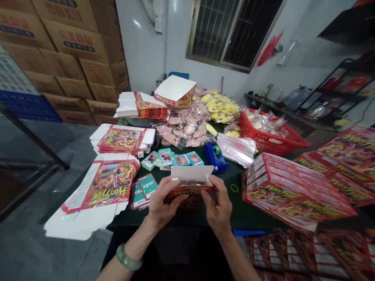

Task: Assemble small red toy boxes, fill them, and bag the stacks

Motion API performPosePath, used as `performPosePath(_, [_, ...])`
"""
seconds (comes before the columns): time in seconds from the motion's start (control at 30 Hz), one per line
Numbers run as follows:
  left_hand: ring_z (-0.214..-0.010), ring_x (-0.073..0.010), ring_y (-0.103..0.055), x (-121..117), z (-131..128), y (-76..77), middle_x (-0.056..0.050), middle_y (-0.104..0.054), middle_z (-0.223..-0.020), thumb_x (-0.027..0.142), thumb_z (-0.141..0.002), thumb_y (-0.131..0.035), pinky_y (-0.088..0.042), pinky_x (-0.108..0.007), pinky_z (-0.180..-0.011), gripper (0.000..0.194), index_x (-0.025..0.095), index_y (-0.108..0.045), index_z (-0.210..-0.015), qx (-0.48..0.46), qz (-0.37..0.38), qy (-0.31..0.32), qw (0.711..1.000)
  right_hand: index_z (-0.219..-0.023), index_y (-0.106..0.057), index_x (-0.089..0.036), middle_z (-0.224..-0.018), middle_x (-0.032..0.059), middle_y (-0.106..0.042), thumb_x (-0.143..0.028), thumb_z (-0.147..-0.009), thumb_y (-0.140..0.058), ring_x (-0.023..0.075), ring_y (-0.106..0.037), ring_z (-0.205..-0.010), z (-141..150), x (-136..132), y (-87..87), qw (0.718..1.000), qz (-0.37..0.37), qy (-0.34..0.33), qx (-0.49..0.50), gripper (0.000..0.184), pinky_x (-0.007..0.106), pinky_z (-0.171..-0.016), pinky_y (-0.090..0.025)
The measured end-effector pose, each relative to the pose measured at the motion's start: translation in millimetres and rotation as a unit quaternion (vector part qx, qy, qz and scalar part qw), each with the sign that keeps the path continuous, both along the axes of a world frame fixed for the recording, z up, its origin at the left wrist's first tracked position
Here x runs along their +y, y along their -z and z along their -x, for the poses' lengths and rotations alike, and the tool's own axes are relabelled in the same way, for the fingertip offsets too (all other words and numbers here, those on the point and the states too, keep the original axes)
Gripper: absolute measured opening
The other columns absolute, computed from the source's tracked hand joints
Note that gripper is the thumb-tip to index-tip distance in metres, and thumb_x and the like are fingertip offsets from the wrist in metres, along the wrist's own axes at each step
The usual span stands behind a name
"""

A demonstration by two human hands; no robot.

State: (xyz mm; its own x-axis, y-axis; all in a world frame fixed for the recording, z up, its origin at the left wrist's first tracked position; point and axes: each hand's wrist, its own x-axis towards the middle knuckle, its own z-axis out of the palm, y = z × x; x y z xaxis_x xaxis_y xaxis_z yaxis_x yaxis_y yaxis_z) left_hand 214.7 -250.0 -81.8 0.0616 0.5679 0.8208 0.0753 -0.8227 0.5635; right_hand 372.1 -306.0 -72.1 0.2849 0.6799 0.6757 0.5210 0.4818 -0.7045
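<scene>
Between my two hands is a small red printed carton point(191, 189) with a pale flap standing up along its far edge. My left hand point(165, 199) grips its left end, thumb across the near side. On the right end, my right hand point(216, 203) pinches the carton with thumb and fingers near the flap. Just beyond it lie small stacks of picture cards point(175, 158), and teal cards point(145, 187) rest beside my left hand. A blue tape dispenser point(216, 158) stands past my right hand. What the carton contains is hidden.
Flat printed cartons point(113, 179) are stacked at the left. Bagged pink pieces point(187, 127) and yellow pieces point(221, 107) are heaped behind. A red basket point(272, 136) and clear plastic bags point(236, 148) sit back right. Finished-looking red boxes point(293, 187) fill the right side.
</scene>
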Motion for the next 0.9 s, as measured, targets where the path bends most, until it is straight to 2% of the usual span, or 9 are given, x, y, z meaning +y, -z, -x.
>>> performPosePath(0.07, [-0.092, -0.0192, -0.062, 0.8, 5.1, -9.2, -0.007, -0.062, -0.101, 0.016, -0.077, -0.064, -0.053, -0.029, -0.074, 0.035, 0.022, -0.058, -0.110, 0.009, 0.004, 0.043, 0.999, -0.118, -0.050, -0.025, -0.113, 0.0070, -0.051, -0.010, -0.082, -0.052, 0.0184, -0.050, -0.108, -6.2, -1.8, -2.1, 0.999, -0.017, -0.017, -0.047, 0.039, 0.034, -0.087, -0.045])
performPosePath(0.23, [-0.094, -0.0175, -0.060, -1.7, 3.2, -28.1, -0.007, -0.062, -0.101, 0.015, -0.086, -0.049, -0.048, -0.028, -0.079, 0.019, 0.019, -0.067, -0.088, -0.066, 0.135, 0.128, 0.980, -0.099, -0.060, -0.023, -0.108, 0.0058, -0.051, -0.009, -0.084, -0.048, 0.0160, -0.054, -0.098, -15.2, -13.1, -19.7, 0.997, -0.032, -0.015, -0.069, 0.024, 0.030, -0.081, -0.047])
performPosePath(0.3, [-0.090, -0.0169, -0.060, -1.7, -0.2, -29.8, -0.006, -0.063, -0.096, 0.017, -0.083, -0.056, -0.049, -0.027, -0.075, 0.015, 0.021, -0.063, -0.095, -0.134, 0.199, 0.168, 0.956, -0.099, -0.058, -0.024, -0.101, 0.0043, -0.053, -0.010, -0.084, -0.050, 0.0146, -0.056, -0.093, -13.8, -15.8, -26.0, 0.999, -0.019, -0.013, -0.025, 0.022, 0.028, -0.079, -0.048])
performPosePath(0.37, [-0.085, -0.0164, -0.061, -0.3, -0.9, -29.7, -0.005, -0.063, -0.097, 0.019, -0.080, -0.060, -0.050, -0.028, -0.072, 0.030, 0.025, -0.055, -0.110, -0.181, 0.265, 0.217, 0.922, -0.111, -0.053, -0.025, -0.102, 0.0040, -0.053, -0.012, -0.084, -0.052, 0.0132, -0.057, -0.090, -13.2, -16.8, -30.1, 1.000, 0.003, -0.016, 0.017, 0.030, 0.026, -0.078, -0.049])
performPosePath(0.47, [-0.077, -0.0152, -0.060, 4.0, 2.6, -31.4, -0.004, -0.064, -0.090, 0.020, -0.080, -0.061, -0.049, -0.027, -0.071, 0.030, 0.023, -0.058, -0.109, -0.139, 0.330, 0.260, 0.897, -0.122, -0.046, -0.026, -0.108, 0.0046, -0.053, -0.013, -0.084, -0.053, 0.0121, -0.057, -0.089, -16.4, -17.1, -33.0, 0.996, 0.053, -0.065, 0.015, 0.041, 0.024, -0.077, -0.049])
performPosePath(0.57, [-0.074, -0.0157, -0.060, 7.2, 3.3, -38.5, -0.002, -0.062, -0.080, 0.016, -0.077, -0.062, -0.048, -0.028, -0.068, 0.010, 0.020, -0.068, -0.083, -0.132, 0.320, 0.273, 0.898, -0.110, -0.055, -0.025, -0.102, 0.0036, -0.055, -0.009, -0.084, -0.051, 0.0134, -0.057, -0.091, -19.3, -18.7, -34.5, 0.995, 0.042, -0.089, -0.011, 0.030, 0.027, -0.078, -0.048])
performPosePath(0.67, [-0.079, -0.0185, -0.061, 6.0, -0.6, -45.1, -0.002, -0.060, -0.078, 0.011, -0.072, -0.064, -0.048, -0.032, -0.072, 0.012, 0.020, -0.068, -0.066, -0.190, 0.265, 0.291, 0.900, -0.100, -0.059, -0.023, -0.103, 0.0052, -0.056, -0.006, -0.084, -0.049, 0.0161, -0.056, -0.096, -18.6, -24.1, -37.3, 0.997, 0.009, -0.061, -0.043, 0.026, 0.031, -0.081, -0.046])
performPosePath(0.8, [-0.090, -0.0244, -0.060, -0.7, 1.0, -46.0, -0.009, -0.063, -0.090, 0.020, -0.077, -0.060, -0.049, -0.037, -0.075, 0.011, 0.018, -0.070, -0.073, -0.192, 0.269, 0.302, 0.894, -0.109, -0.057, -0.020, -0.113, 0.0107, -0.054, -0.016, -0.084, -0.052, 0.0222, -0.053, -0.107, -16.8, -34.6, -43.7, 0.991, 0.080, -0.095, -0.047, 0.026, 0.037, -0.086, -0.046])
performPosePath(0.9, [-0.093, -0.0273, -0.060, -6.0, 8.7, -49.4, -0.014, -0.063, -0.099, 0.033, -0.079, -0.058, -0.050, -0.039, -0.074, 0.021, 0.015, -0.067, -0.085, -0.131, 0.266, 0.331, 0.896, -0.103, -0.059, -0.020, -0.107, 0.0094, -0.058, -0.021, -0.082, -0.057, 0.0214, -0.055, -0.102, -13.1, -39.0, -47.7, 0.994, 0.078, -0.073, -0.026, 0.021, 0.035, -0.083, -0.047])
